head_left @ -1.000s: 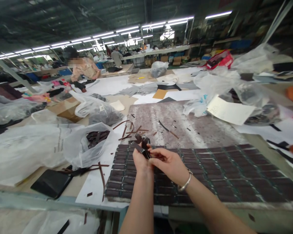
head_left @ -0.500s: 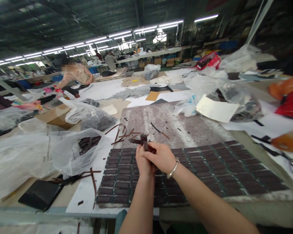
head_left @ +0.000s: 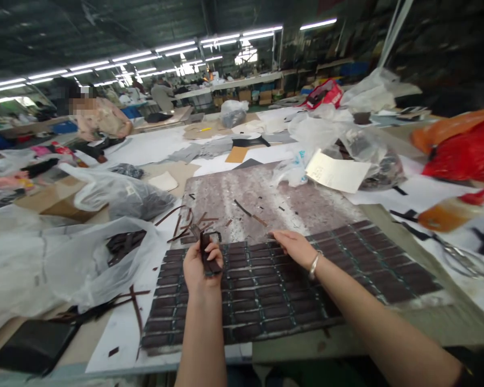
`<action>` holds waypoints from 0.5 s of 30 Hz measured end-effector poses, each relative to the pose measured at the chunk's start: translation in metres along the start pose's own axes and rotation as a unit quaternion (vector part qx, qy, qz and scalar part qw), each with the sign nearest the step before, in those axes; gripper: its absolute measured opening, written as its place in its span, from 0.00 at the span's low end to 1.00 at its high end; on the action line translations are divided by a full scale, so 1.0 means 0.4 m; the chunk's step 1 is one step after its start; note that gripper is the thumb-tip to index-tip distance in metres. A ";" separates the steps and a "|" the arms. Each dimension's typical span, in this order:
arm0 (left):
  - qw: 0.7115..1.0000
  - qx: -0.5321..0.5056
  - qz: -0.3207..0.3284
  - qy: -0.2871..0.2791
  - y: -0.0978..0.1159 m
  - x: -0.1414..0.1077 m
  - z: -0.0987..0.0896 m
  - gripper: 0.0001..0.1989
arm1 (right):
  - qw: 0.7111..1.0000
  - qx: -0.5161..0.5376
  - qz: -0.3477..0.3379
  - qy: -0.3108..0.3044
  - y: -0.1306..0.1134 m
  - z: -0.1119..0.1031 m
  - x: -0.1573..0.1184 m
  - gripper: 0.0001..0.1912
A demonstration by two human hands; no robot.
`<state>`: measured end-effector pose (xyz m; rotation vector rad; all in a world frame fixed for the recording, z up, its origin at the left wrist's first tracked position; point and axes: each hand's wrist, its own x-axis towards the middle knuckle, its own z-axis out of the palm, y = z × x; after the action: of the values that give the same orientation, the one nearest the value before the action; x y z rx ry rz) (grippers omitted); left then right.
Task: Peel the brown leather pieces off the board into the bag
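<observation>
My left hand (head_left: 201, 263) is closed around a small bundle of dark brown strips (head_left: 208, 258), above the left part of the board. Further right, my right hand (head_left: 296, 248), with a silver bracelet at the wrist, pinches a small dark piece (head_left: 270, 235) at its fingertips. Beneath both hands lie rows of dark brown pieces (head_left: 242, 293) on a mottled brown board (head_left: 210, 193). Thin brown strips (head_left: 204, 219) and small scraps are scattered on the board's bare upper part.
Clear plastic bags (head_left: 121, 279) and a black flat object (head_left: 36, 344) lie at the left. Scissors (head_left: 463, 258), an orange-filled bottle (head_left: 443, 215) and a red bag (head_left: 463, 156) are at the right. A person (head_left: 105, 118) works at the far left.
My hands, together before, are now apart: the left with the bundle on the left, the right with a small piece further right. The camera view has shifted slightly.
</observation>
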<state>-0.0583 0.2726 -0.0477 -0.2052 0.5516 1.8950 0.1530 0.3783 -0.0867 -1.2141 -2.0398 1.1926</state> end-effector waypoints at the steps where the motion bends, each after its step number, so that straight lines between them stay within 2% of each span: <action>1: 1.000 -0.006 0.003 0.001 0.003 0.000 -0.001 0.06 | 1.000 -0.028 -0.002 -0.013 0.009 -0.002 0.013 0.19; 4: 1.000 -0.016 0.005 0.010 0.002 0.003 -0.002 0.06 | 0.992 -0.116 -0.016 -0.039 0.009 0.009 0.050 0.14; 7: 1.000 -0.011 -0.008 0.011 -0.006 0.005 0.000 0.06 | 0.985 -0.172 -0.010 -0.025 -0.007 0.034 0.078 0.13; 15: 1.000 0.013 -0.023 0.012 -0.011 0.003 0.006 0.05 | 0.977 -0.211 0.018 -0.039 -0.024 0.080 0.109 0.11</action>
<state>-0.0545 0.2758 -0.0474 -0.2215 0.5840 1.8423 0.1034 0.4001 -0.0960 -1.4173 -2.4215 0.8559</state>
